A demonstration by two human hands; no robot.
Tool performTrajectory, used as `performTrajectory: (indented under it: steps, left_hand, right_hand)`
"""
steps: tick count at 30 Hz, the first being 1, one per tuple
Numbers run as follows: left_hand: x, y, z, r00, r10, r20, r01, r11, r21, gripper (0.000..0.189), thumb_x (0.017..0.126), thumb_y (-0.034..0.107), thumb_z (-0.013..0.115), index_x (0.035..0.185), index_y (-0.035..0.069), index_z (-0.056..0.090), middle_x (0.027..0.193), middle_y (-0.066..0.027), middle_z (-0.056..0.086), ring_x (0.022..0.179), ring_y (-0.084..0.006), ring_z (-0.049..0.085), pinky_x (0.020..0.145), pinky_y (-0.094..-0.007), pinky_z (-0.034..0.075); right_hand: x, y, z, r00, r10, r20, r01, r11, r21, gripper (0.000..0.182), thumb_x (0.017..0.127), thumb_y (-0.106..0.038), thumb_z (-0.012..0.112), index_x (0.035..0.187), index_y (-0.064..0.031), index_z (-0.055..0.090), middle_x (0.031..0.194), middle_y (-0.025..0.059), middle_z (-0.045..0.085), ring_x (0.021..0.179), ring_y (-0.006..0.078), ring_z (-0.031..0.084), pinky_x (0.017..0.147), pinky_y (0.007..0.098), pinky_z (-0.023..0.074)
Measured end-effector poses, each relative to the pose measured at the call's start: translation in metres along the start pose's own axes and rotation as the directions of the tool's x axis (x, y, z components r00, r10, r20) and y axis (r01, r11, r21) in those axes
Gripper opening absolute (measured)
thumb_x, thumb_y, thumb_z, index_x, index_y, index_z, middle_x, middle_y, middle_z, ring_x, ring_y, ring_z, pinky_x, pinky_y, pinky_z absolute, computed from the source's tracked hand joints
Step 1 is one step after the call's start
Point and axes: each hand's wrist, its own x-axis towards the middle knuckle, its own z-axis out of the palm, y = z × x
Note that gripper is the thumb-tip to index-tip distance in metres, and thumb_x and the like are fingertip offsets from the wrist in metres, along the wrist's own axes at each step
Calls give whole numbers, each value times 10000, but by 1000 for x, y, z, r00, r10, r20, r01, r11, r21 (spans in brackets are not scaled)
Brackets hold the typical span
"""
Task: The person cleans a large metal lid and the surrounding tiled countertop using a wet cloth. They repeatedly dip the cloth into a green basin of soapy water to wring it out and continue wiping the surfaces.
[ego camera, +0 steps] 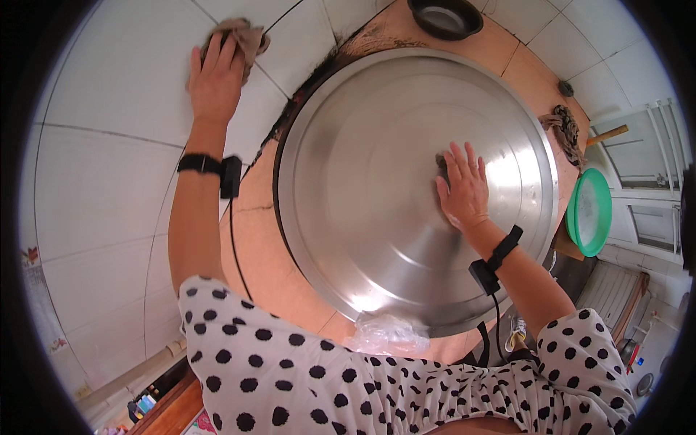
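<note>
My left hand point(217, 76) presses a bunched brown cloth point(253, 43) against the white wall tiles point(119, 81) at the upper left. Below and to the right is a large round metal lid point(359, 157), covering most of the tiled counter. Palm down near the lid's centre right rests my right hand point(465, 187), fingers spread; a small dark thing shows beside its index finger, too hidden to name. Both wrists wear black straps with small boxes and cables.
A dark bowl point(446, 19) stands beyond the lid. Another crumpled cloth point(565, 130) lies at the counter's right edge, near a green basin point(592, 212). Clear plastic point(389, 334) lies at the lid's near edge. Dark grime lines the joint between wall and counter.
</note>
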Motion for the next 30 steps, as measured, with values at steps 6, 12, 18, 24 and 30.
performTrajectory:
  steps: [6, 12, 18, 24, 30]
  left_hand:
    - [-107, 53, 56, 928, 274, 253, -231, 955, -189, 233, 756, 108, 512, 961, 81, 621, 1169, -45, 527, 1208, -223, 403, 939, -341, 362]
    - [-149, 51, 39, 854, 231, 467, -254, 967, -14, 252, 763, 147, 536, 991, 90, 628, 1205, -32, 509, 1137, -234, 434, 954, -400, 350]
    - [-98, 18, 12, 984, 39, 175, -23, 996, -89, 270, 764, 122, 517, 1020, 83, 593, 1154, -28, 511, 1089, -209, 451, 872, -341, 382]
    - [-224, 57, 33, 752, 62, 656, 235, 905, -355, 177, 779, 91, 513, 936, 68, 591, 966, -84, 575, 967, -247, 530, 786, -355, 447]
    - [-143, 41, 39, 352, 70, 933, 931, -129, -341, 209, 814, 183, 551, 989, 67, 555, 879, -48, 596, 834, -199, 566, 709, -312, 457]
  right_hand:
    - [-5, 7, 3, 1000, -10, -19, 10, 999, -33, 477, 824, -261, 553, 1227, -17, 478, 1382, 109, 376, 1328, 329, 253, 1072, 481, 213]
    - [-6, 5, 6, 999, -28, -26, 27, 999, -36, 504, 807, -284, 579, 1225, -18, 486, 1379, 95, 386, 1328, 321, 261, 1067, 482, 219]
    - [-7, 6, 4, 998, -37, -48, 34, 997, -66, 530, 796, -305, 582, 1232, -21, 483, 1371, 93, 396, 1324, 321, 270, 1066, 487, 219]
    - [-5, 1, 6, 998, -46, -31, 45, 999, -30, 545, 781, -313, 590, 1234, -29, 483, 1364, 93, 397, 1317, 321, 277, 1066, 504, 214]
    - [-7, 7, 3, 999, -39, -23, 38, 999, -38, 544, 776, -318, 595, 1231, -40, 486, 1363, 92, 397, 1318, 319, 275, 1066, 517, 205]
